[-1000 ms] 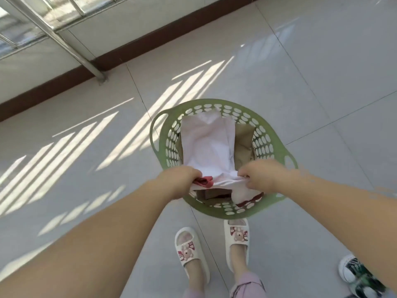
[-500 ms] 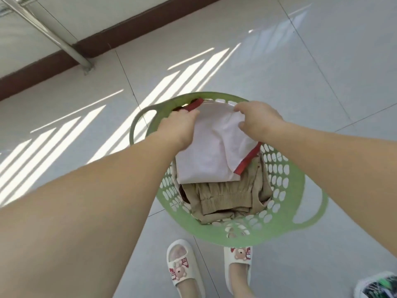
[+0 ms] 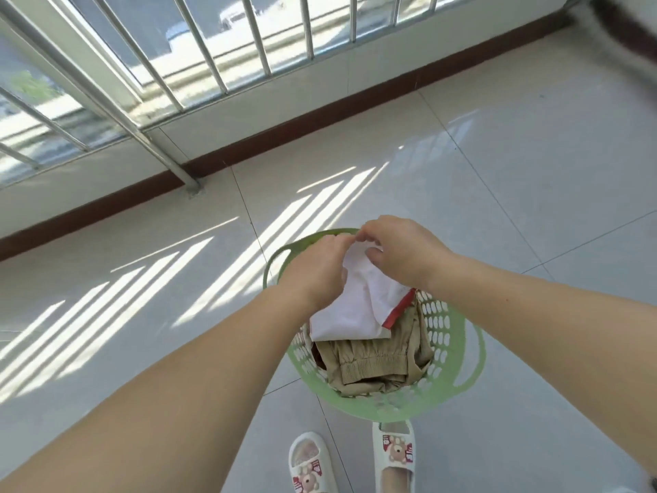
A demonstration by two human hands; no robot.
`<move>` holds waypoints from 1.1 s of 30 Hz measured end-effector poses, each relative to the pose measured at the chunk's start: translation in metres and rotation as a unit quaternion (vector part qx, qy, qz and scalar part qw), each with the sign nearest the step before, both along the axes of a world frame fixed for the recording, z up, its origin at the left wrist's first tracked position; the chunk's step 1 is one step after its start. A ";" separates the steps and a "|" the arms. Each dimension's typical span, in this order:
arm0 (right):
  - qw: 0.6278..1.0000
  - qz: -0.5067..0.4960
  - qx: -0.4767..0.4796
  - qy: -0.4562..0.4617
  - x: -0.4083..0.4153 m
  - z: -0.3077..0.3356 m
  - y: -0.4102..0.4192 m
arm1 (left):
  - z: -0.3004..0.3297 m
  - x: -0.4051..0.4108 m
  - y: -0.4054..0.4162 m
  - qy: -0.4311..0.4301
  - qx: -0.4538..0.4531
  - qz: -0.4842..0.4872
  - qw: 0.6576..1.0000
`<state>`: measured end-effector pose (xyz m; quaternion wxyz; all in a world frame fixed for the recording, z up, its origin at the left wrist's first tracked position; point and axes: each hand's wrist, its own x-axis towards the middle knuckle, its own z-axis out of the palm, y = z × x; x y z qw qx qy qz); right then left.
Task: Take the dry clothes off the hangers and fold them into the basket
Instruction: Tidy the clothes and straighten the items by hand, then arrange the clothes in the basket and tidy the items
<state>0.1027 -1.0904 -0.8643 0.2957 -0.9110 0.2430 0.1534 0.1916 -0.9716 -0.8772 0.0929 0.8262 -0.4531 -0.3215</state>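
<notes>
Both hands over the green basket (image 3: 458, 336): left hand (image 3: 316, 275) and right hand (image 3: 398, 254), fingers curled, pinch the folded white garment (image 3: 355, 307) at the far rim, settling it flat on the khaki trousers (image 3: 377, 361).

Perforated green plastic basket (image 3: 458, 336), glossy tiled floor (image 3: 497, 172), soft cloth.
</notes>
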 end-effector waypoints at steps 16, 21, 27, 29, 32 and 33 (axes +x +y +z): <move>0.952 -0.009 -0.066 -0.299 -0.011 0.363 0.051 | 0.372 -0.012 0.037 -0.178 -0.270 0.110 0.940; 0.913 0.047 -0.098 -0.394 -0.001 0.456 0.059 | 0.464 -0.004 0.051 -0.255 -0.358 0.129 0.889; 0.867 0.068 -0.144 -0.472 0.010 0.552 0.076 | 0.562 -0.004 0.076 -0.358 -0.428 0.148 0.817; 0.842 0.070 -0.160 -0.510 0.014 0.581 0.086 | 0.592 -0.004 0.086 -0.408 -0.442 0.151 0.784; 0.819 0.065 -0.171 -0.544 0.020 0.619 0.100 | 0.630 -0.003 0.099 -0.458 -0.466 0.160 0.740; 0.811 0.066 -0.180 -0.553 0.023 0.631 0.105 | 0.643 -0.003 0.104 -0.474 -0.475 0.163 0.723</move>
